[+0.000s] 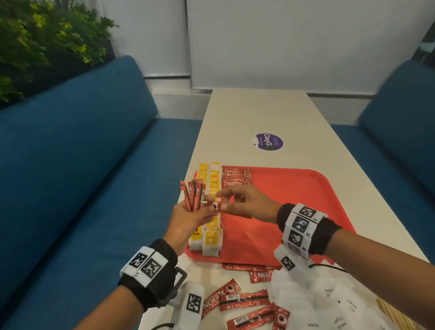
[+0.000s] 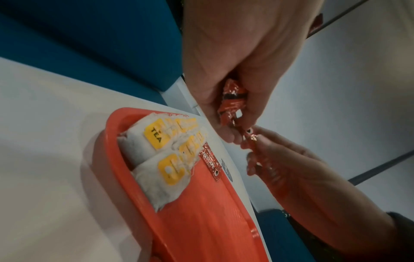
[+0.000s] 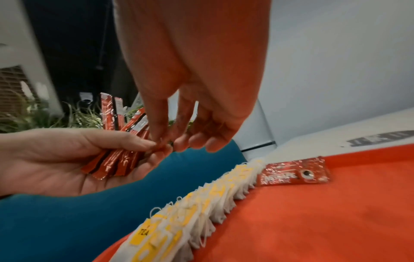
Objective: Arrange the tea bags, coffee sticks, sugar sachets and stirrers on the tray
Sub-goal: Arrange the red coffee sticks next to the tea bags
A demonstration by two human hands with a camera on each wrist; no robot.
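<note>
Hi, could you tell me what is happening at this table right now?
A person is sorting drink supplies onto a red tray. The left hand holds a bunch of coffee sticks, and the right hand pinches one stick at that bunch. Tea bags already line the tray's left side, with a few coffee sticks laid beside them at the far end. More coffee sticks, sugar sachets and stirrers lie on the table, off the tray.

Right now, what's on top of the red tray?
On the red tray: two rows of tea bags along its left edge, and Nescafe coffee sticks stacked at the far corner. The hands hide part of the tea bags and tray.
</note>
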